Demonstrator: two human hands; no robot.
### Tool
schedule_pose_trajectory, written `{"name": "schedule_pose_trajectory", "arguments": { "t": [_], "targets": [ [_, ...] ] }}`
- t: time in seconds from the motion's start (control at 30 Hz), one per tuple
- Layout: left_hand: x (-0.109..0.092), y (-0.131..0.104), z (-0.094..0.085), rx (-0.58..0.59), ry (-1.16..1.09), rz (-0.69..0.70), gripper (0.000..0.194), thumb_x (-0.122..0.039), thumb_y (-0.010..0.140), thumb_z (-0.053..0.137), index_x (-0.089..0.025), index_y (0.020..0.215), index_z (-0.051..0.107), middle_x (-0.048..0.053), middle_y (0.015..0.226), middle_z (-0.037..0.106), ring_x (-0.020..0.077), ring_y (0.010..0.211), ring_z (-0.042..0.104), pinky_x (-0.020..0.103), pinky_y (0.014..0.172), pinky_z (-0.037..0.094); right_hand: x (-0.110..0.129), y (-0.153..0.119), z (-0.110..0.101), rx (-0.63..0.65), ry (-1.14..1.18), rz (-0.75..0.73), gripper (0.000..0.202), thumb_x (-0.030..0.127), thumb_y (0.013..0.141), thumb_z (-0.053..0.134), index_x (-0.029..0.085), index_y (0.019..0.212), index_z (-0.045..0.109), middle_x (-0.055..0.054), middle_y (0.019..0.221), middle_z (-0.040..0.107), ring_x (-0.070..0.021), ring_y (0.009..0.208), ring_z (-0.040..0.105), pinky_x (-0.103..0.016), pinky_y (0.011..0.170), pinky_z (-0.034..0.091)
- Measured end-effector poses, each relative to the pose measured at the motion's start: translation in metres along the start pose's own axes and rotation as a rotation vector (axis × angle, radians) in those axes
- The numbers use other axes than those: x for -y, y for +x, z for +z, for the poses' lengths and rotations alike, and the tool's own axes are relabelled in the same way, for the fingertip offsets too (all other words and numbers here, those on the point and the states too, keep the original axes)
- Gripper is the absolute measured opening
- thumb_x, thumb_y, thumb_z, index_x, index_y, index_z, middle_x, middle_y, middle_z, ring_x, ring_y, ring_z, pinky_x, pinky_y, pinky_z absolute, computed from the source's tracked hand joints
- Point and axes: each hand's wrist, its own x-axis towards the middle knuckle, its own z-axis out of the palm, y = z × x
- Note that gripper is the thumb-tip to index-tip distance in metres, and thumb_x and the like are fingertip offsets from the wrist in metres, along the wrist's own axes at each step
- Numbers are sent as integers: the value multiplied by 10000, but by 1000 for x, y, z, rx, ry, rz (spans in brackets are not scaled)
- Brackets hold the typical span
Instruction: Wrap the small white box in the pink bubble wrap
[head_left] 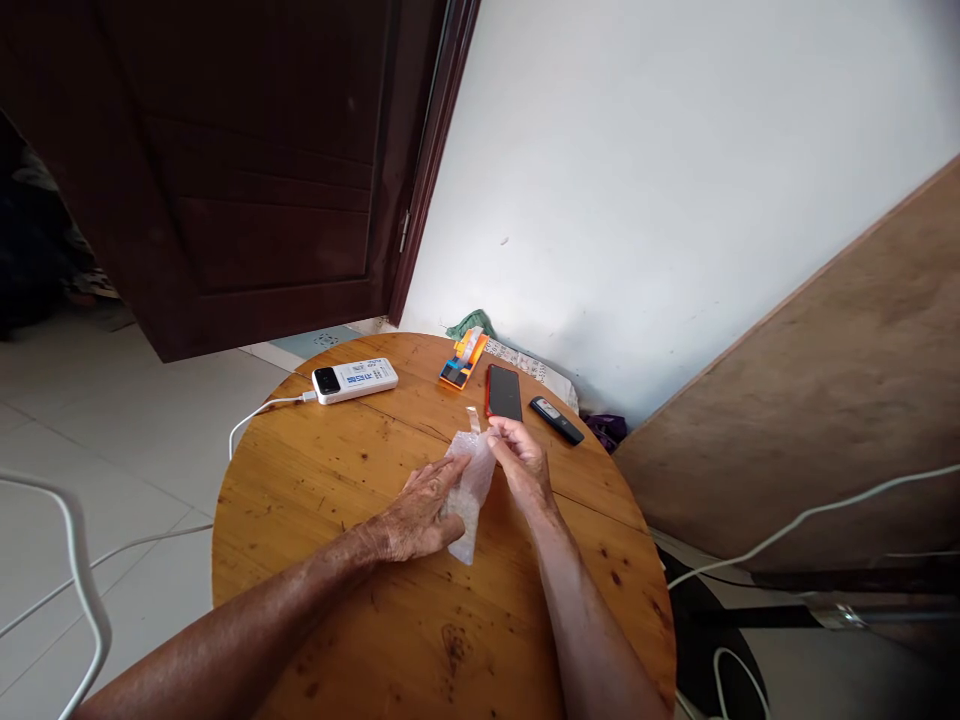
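While the left hand [431, 508] lies spread over the bubble wrap [472, 492], pressing rather than gripping, the right hand [491, 432] pinches its upper corner | bubble wrap: mid-surface [322, 470], just beside the phone [504, 392] (close enough to bump, I'd say) | best done with even left-hand pressure and a delicate pinch, lest the film skid

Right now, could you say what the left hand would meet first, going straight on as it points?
Past the bubble wrap beneath it, the left hand would likely meet the right hand; depth is unclear.
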Motion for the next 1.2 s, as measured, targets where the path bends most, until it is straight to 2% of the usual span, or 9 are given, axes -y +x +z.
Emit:
{"name": "schedule_pose_trajectory", "arguments": {
  "t": [0.23,0.37,0.5,0.6,0.73,0.9,1.2],
  "targets": [
    [1,-1,1,-38,-1,26,840,-150,681,550,-215,1497,357,129,1510,450,346,1381,414,486,1134,346,-11,1,6,5,-92,-15,305,382,748,608,199,979,685,-50,894,741,-201,783,660,-332,739,525],
    [4,-1,2,-24,4,105,763,-133,693,550,-219,1444,445,109,1457,507,320,1358,435,498,1146,332,-19,1,11,3,-184,-28,336,352,712,597,201,998,686,-29,830,723,-195,724,644,-332,715,522],
    [9,-1,6,-1,46,107,576,-157,725,558,-201,1299,600,134,1432,509,304,1373,415,512,1159,301,-21,1,15,-28,-294,-35,325,337,691,617,218,981,701,-37,868,720,-238,855,642,-400,860,497],
    [10,-2,8,-11,55,89,540,-163,729,582,-191,1266,625,148,1433,497,300,1373,414,498,1154,316,-21,0,9,-56,-352,-16,336,366,701,613,224,993,698,-67,1003,720,-263,957,630,-427,920,464],
    [10,-2,8,-19,74,83,538,-164,724,603,-187,1261,629,146,1436,486,302,1362,422,490,1157,321,-25,-1,-4,-68,-393,66,369,424,726,595,234,1029,686,-57,956,727,-236,799,643,-405,802,494],
    [11,-3,8,-26,43,85,535,-158,725,606,-159,1260,630,165,1430,478,302,1364,416,471,1166,321,-25,-1,-8,-52,-387,124,366,465,710,619,219,967,705,-59,848,740,-252,772,655,-401,766,494],
    [21,-3,14,-56,2,118,513,-156,745,612,-223,1254,628,113,1434,471,301,1349,416,489,1153,344,-12,-6,1,28,-228,192,332,395,684,651,193,943,698,-50,796,731,-239,748,651,-349,719,488]
  ]
}}
